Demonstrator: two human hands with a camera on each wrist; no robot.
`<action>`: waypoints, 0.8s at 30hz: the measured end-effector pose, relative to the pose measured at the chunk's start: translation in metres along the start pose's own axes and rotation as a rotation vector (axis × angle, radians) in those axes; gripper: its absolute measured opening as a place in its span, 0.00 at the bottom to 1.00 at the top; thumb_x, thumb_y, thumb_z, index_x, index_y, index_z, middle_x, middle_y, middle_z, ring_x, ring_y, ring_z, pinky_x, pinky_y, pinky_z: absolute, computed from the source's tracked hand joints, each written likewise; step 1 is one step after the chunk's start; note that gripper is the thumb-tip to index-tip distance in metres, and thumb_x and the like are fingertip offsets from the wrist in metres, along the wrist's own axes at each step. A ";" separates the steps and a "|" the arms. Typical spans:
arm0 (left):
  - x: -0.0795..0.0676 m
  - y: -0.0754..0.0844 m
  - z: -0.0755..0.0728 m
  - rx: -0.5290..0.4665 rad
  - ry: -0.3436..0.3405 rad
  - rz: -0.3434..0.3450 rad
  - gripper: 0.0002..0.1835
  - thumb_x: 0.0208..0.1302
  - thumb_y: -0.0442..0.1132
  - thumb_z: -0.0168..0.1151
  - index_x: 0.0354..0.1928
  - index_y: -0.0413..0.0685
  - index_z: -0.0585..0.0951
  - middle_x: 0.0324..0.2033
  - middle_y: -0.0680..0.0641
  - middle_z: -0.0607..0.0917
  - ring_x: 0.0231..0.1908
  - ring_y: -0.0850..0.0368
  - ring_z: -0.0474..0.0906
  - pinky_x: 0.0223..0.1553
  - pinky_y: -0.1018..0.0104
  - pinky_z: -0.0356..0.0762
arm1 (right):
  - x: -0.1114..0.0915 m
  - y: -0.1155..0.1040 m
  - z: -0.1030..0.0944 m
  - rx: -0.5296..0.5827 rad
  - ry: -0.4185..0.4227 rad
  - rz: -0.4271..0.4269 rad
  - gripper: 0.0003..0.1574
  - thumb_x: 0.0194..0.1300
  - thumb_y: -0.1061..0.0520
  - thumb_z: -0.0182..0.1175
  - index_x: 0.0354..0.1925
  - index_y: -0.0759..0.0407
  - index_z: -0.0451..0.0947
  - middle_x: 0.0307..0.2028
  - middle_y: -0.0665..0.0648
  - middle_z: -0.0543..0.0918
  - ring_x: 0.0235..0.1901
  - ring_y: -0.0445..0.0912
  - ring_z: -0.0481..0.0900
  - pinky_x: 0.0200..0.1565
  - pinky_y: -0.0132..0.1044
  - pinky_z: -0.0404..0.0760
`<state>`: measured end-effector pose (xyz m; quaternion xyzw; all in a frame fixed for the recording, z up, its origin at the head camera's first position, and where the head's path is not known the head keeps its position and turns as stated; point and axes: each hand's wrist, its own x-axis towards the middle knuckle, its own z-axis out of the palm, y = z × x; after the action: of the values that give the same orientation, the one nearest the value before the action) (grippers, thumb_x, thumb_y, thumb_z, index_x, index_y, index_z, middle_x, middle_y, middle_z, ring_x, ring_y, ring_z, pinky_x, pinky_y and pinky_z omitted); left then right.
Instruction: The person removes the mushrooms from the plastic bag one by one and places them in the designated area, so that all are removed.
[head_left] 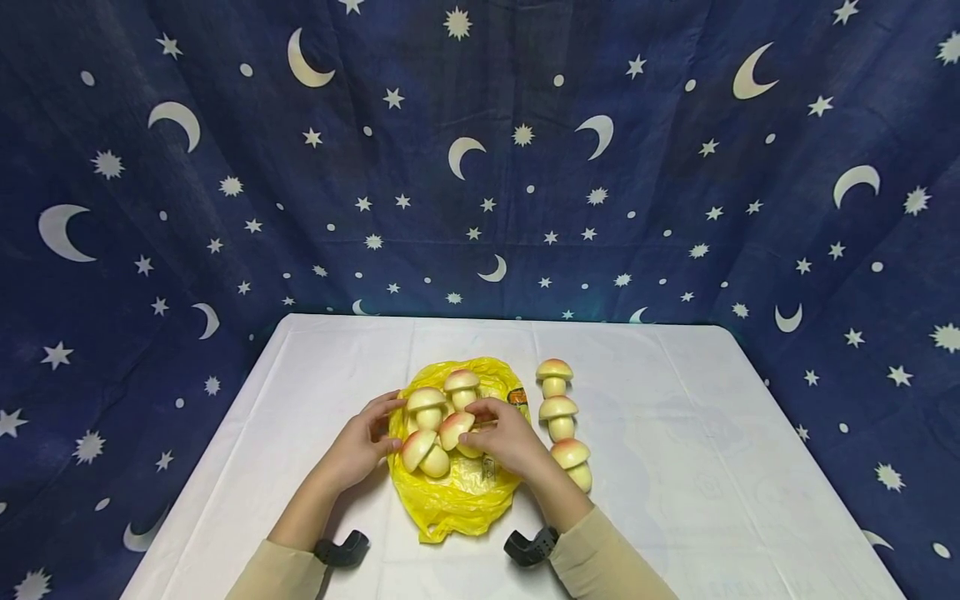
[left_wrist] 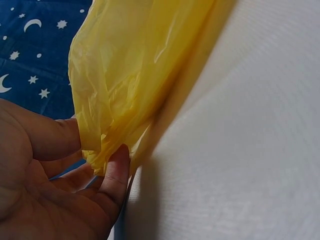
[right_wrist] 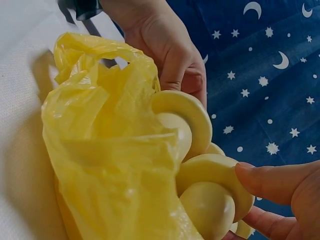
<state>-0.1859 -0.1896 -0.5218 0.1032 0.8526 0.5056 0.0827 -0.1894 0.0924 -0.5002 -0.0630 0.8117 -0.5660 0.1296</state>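
Note:
A yellow plastic bag [head_left: 461, 504] lies on the table with several cream mushrooms, their caps tinged red, gathered at its upper part. My left hand [head_left: 358, 446] pinches the bag's left edge; in the left wrist view the thin plastic [left_wrist: 135, 60] bunches between thumb and fingers. My right hand [head_left: 510, 437] grips one mushroom [head_left: 454, 429] by its cap. From the right wrist, that mushroom [right_wrist: 210, 172] sits at the bag's mouth, thumb on the cap and fingers beneath. Another mushroom [head_left: 426, 454] lies beside it, tilted, near my left thumb.
To the right of the bag, three more mushrooms stand in a column: a far one [head_left: 554, 377], a middle one [head_left: 559, 417] and a near one [head_left: 573, 462], close to my right forearm. A white cloth covers the table [head_left: 675, 433]. Behind hangs a blue curtain [head_left: 540, 200] with moons and stars.

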 end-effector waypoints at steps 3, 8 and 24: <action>0.000 0.000 0.000 0.001 -0.002 0.005 0.33 0.72 0.27 0.67 0.77 0.44 0.72 0.85 0.42 0.60 0.77 0.35 0.70 0.78 0.40 0.69 | -0.001 -0.001 -0.002 -0.010 0.006 -0.006 0.32 0.62 0.55 0.78 0.62 0.59 0.82 0.57 0.62 0.85 0.51 0.53 0.86 0.52 0.45 0.88; 0.000 0.001 0.000 -0.005 -0.002 -0.001 0.33 0.71 0.27 0.67 0.77 0.44 0.72 0.84 0.42 0.61 0.77 0.35 0.69 0.78 0.39 0.68 | -0.004 -0.004 -0.006 -0.008 0.021 -0.007 0.32 0.62 0.53 0.78 0.62 0.56 0.83 0.58 0.61 0.85 0.52 0.52 0.86 0.52 0.44 0.88; 0.000 0.001 0.000 -0.006 -0.003 0.009 0.34 0.70 0.26 0.68 0.77 0.44 0.73 0.84 0.42 0.62 0.76 0.34 0.71 0.77 0.38 0.70 | -0.012 -0.015 -0.019 0.075 0.062 0.005 0.32 0.60 0.59 0.78 0.62 0.59 0.83 0.56 0.62 0.85 0.44 0.48 0.86 0.46 0.38 0.90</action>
<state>-0.1858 -0.1891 -0.5205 0.1077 0.8505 0.5082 0.0819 -0.1841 0.1071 -0.4789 -0.0384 0.7937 -0.5973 0.1081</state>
